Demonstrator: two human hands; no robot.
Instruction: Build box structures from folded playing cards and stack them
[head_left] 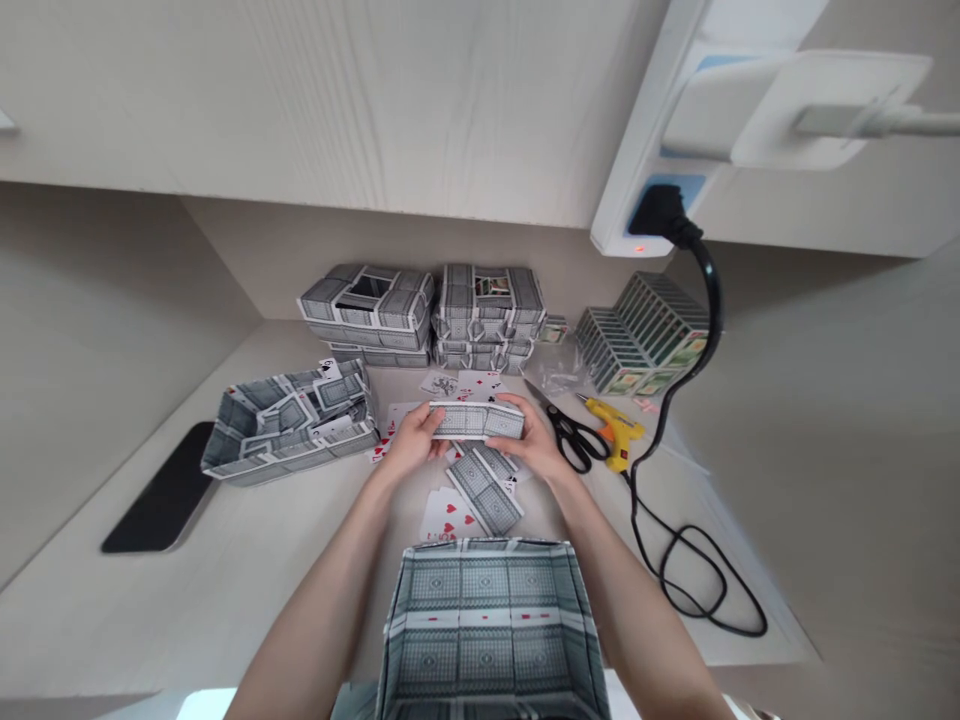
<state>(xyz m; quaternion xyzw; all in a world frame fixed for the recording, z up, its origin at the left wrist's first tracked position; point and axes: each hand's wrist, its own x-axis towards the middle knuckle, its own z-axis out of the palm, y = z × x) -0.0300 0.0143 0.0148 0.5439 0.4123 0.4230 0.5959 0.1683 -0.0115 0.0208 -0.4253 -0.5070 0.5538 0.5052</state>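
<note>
Between my left hand (411, 441) and my right hand (529, 437) I hold a block of grey-backed playing cards (477, 421), one hand gripping each end. Just below them lie a small stack of grey-backed cards (486, 489) and a face-up heart card (448, 518). More loose cards (480, 384) are scattered beyond my hands. Close to my body stands an open box built from grey-backed cards (487, 630), its far wall below my wrists. A similar open card box (289, 425) sits to the left of my left hand.
Stacked card blocks (367, 308) stand against the back wall. To the right lie black-handled scissors (571, 437), a yellow hot glue gun (615, 430), green-backed card stacks (641, 335) and a black cable (675, 540) running from a wall socket strip (649, 215). A black pad (161, 487) lies at left.
</note>
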